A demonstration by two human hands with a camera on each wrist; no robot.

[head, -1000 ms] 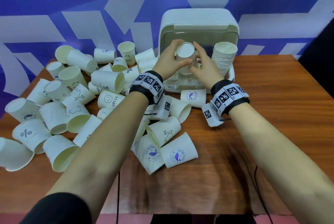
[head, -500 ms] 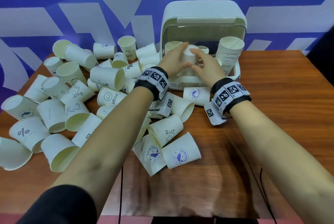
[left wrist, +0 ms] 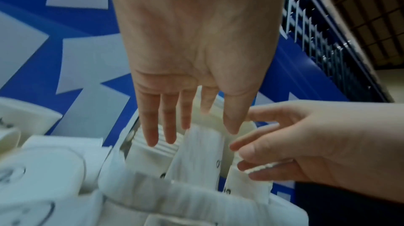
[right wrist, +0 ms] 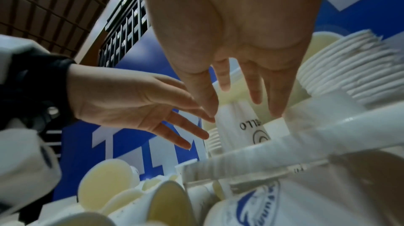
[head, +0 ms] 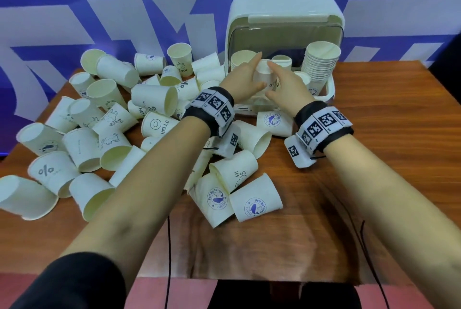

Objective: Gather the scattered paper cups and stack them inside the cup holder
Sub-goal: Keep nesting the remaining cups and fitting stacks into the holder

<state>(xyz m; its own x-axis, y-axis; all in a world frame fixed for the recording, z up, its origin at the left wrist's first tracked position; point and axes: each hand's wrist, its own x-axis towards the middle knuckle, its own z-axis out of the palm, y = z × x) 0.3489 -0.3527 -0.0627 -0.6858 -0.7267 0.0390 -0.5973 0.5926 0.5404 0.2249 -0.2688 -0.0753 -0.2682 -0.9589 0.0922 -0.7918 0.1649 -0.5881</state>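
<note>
A white paper cup (head: pixel 264 72) printed HELLO stands upright inside the white cup holder (head: pixel 287 9), on a stack. My left hand (head: pixel 245 79) flanks it on the left and my right hand (head: pixel 284 84) on the right. Both hands have straight, spread fingers beside the cup wall. In the left wrist view, my left hand (left wrist: pixel 170 117) hangs over the cup (left wrist: pixel 201 153), with fingertips at its rim. My right hand (right wrist: pixel 251 77) reaches down around the same cup (right wrist: pixel 238 117) in the right wrist view. Neither hand curls round it.
A tall cup stack (head: pixel 321 61) stands at the holder's right end and a shorter stack (head: pixel 240 59) at its left. Many loose cups (head: pixel 154 97) lie over the left half of the wooden table (head: pixel 386 134) and under my wrists. The holder's lid is raised against the blue wall.
The cup I held up between both hands has gone down into the holder. My fingers have straightened and let go of it.
</note>
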